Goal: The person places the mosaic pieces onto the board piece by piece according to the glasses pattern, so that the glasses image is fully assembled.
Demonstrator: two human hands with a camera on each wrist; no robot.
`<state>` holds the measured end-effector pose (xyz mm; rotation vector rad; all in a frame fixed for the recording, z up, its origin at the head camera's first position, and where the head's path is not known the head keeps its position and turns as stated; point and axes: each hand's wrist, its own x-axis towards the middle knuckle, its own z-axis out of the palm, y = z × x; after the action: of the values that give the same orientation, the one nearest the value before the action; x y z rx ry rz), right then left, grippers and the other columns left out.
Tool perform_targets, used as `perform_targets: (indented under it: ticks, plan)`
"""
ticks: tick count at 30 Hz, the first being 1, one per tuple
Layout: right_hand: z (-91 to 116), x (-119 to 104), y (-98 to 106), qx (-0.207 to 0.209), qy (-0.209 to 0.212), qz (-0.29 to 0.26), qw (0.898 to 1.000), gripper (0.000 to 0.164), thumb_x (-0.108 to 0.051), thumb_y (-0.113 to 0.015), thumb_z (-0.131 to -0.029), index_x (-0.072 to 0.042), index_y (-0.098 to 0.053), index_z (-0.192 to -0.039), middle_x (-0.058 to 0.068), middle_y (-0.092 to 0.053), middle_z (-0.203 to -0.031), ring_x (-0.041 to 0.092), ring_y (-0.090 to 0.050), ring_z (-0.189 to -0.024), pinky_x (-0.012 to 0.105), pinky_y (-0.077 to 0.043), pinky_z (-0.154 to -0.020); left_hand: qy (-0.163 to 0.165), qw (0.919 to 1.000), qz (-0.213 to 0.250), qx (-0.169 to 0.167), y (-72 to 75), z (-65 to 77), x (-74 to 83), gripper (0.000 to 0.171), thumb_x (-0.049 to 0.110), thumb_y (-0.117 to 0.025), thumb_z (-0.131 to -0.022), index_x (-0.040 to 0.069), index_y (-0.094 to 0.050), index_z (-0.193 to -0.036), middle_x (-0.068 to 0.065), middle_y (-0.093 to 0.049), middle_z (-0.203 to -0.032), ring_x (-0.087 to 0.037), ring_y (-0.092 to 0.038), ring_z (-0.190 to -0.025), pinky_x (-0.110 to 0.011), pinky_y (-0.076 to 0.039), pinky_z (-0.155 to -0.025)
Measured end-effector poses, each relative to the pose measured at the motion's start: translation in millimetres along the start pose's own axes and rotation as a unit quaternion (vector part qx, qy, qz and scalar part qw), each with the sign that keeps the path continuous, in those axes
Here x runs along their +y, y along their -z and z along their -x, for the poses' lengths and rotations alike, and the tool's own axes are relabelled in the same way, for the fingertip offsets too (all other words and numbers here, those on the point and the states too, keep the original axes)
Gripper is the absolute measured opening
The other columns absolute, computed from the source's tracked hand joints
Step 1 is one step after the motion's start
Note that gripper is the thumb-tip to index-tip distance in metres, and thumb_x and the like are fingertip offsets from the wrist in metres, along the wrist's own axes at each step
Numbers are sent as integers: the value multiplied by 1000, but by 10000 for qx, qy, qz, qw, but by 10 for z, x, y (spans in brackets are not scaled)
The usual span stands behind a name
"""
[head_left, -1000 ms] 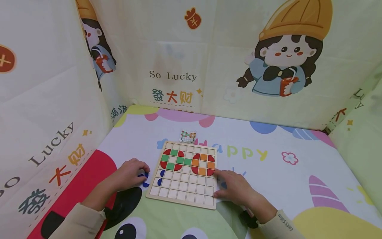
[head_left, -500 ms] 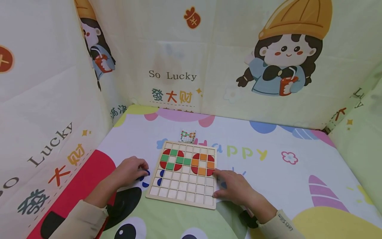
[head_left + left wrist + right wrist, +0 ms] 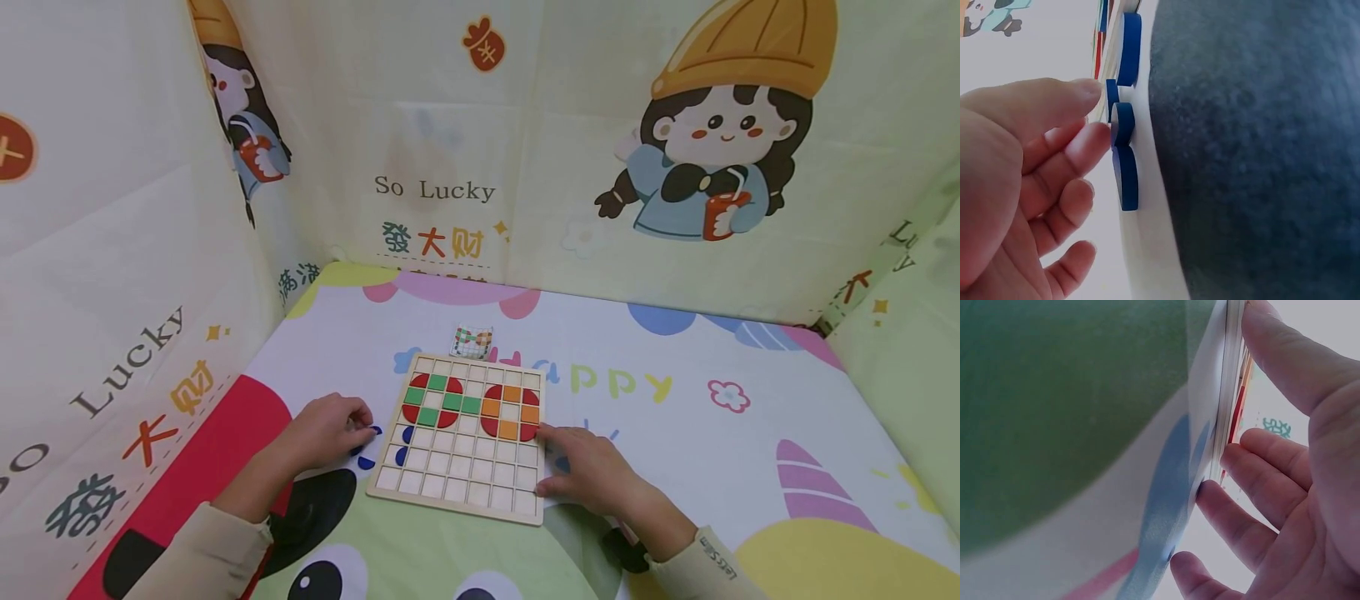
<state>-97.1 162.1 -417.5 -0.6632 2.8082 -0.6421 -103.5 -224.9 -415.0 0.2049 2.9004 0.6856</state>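
A wooden grid board lies on the table, bearing red, green and orange tiles and two blue half-round tiles. Left of the board, my left hand hovers low over loose blue half-round tiles. In the left wrist view, its thumb and index fingertip come up to the loose blue tiles, with a gap between the two tips. My right hand rests against the board's right edge, thumb and fingers spread. The right wrist view shows its fingertips along that edge.
A small pattern card lies just beyond the board's far edge. Printed cloth covers the table. Cloth walls stand at the back and sides.
My left hand has shifted slightly, and a blue tile at its fingertips has slid a little toward the board. The right hand and the board have stayed still.
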Motion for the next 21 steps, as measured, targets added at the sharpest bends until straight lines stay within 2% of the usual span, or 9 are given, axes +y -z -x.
perform_targets:
  ticks: [5, 9, 15, 21]
  plan:
    - [1, 1, 1, 1, 10, -3, 10000, 68, -37, -88, -74, -12, -63, -132, 6, -64, -132, 32, -55, -125, 55, -41, -102, -30, 9993, 308, -200, 6, 3, 33, 23, 14, -80, -83, 6, -72, -103, 0, -63, -86, -16, -56, -78, -29, -56, -69]
    - [-1, 3, 2, -8, 15, 4, 10000, 69, -37, -88, -74, -12, -62, -133, 6, -63, -132, 31, -55, -125, 54, -42, -102, -35, 9981, 504, -349, 16, -6, 61, 23, 9, -75, -86, 7, -72, -109, -1, -65, -94, -18, -58, -84, -31, -58, -72]
    - [-6, 1, 2, -32, -26, 8, 10000, 69, -38, -88, -74, -12, -63, -132, 7, -63, -133, 31, -54, -126, 54, -41, -103, -60, 9983, 329, -477, -4, -31, 75, 31, 6, -75, -85, 9, -71, -116, -7, -63, -107, -26, -55, -103, -37, -58, -75]
    - [-7, -3, 6, -61, -68, 0, 10000, 68, -38, -88, -75, -12, -62, -132, 6, -63, -133, 31, -54, -126, 54, -41, -103, -144, 9984, 266, -487, -24, -41, 92, 33, 6, -77, -84, 12, -72, -116, -7, -62, -109, -27, -54, -105, -35, -59, -73]
